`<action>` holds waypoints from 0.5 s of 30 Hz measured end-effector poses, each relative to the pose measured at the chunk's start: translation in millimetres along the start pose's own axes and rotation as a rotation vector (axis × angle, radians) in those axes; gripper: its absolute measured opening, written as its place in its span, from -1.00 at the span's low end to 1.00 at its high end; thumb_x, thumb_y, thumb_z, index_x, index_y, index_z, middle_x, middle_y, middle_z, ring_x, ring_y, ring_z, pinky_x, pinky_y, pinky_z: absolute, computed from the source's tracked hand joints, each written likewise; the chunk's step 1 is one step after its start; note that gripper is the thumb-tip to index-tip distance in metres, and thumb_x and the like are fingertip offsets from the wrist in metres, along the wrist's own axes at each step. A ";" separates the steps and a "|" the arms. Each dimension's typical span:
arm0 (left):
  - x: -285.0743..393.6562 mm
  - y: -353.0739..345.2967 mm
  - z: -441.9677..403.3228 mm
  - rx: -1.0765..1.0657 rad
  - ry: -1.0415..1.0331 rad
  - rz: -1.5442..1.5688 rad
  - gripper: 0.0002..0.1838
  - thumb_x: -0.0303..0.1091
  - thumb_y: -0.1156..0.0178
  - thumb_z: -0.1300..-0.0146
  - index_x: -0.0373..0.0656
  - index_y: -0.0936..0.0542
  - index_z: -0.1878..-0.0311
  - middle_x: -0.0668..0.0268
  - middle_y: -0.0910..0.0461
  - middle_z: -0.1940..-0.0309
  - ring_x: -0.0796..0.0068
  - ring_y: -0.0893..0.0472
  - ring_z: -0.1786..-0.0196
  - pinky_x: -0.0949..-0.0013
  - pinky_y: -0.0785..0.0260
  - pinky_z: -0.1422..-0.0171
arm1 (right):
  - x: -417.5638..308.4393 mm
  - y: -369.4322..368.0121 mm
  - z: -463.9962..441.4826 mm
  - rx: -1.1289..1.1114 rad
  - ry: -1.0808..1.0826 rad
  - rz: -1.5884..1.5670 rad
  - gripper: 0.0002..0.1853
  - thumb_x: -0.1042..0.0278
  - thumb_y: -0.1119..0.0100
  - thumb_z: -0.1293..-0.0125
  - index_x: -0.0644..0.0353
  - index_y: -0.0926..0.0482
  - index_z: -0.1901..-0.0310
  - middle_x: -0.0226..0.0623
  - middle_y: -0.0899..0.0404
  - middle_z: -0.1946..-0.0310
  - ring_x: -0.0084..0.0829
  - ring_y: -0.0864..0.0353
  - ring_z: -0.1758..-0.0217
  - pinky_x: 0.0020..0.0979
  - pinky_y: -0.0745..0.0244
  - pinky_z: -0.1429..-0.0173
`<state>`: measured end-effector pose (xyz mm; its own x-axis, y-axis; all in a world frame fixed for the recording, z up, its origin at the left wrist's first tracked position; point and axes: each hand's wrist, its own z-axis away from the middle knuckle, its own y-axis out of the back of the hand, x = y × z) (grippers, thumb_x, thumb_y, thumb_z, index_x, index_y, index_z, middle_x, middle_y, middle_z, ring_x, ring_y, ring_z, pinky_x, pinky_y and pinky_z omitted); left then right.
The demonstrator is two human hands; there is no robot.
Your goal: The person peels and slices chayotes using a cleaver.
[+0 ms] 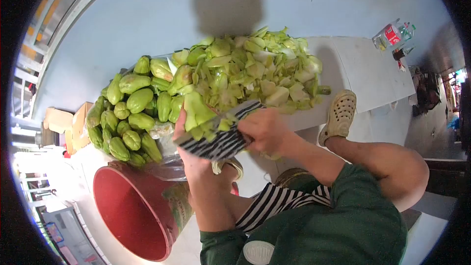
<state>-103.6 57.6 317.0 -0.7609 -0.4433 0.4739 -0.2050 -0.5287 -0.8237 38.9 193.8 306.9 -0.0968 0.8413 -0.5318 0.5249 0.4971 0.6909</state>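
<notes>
Gripped a wide zebra-striped blade (216, 142) in the closed right hand (265, 130) and clasped a pale green fruit (197, 110) in the left hand (180, 130), by the near edge of the table (375, 68). Had a red bucket (132, 211) below the near left corner, whole green fruits (140, 100) at left, cut pieces (255, 68) toward the far edge, and a bottle (390, 37) near the far right corner.

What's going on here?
A seated person is cutting up green chayotes by hand. The left hand holds a partly cut chayote, and the right hand works a broad knife at it, with small bits on the blade. A heap of cut pieces lies ahead, and whole chayotes are piled to its left, so plenty remains uncut.
</notes>
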 end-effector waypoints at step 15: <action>-2.2 7.7 -7.4 0.008 0.020 -0.032 -0.54 -0.17 -0.01 -0.39 -0.16 -0.40 -0.28 0.18 -0.58 0.03 0.20 -0.59 0.03 0.13 -0.46 -0.13 | 21.5 -22.0 3.8 -0.026 -0.107 0.047 -0.77 0.36 -0.31 0.11 0.14 -0.39 0.51 -0.23 -0.44 0.62 -0.10 -0.52 0.53 -0.14 -0.40 0.43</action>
<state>-108.1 59.9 307.3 -0.7659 -0.4114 0.4941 -0.2252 -0.5481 -0.8055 28.5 200.2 278.4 0.0186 0.8371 -0.5467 0.5043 0.4643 0.7281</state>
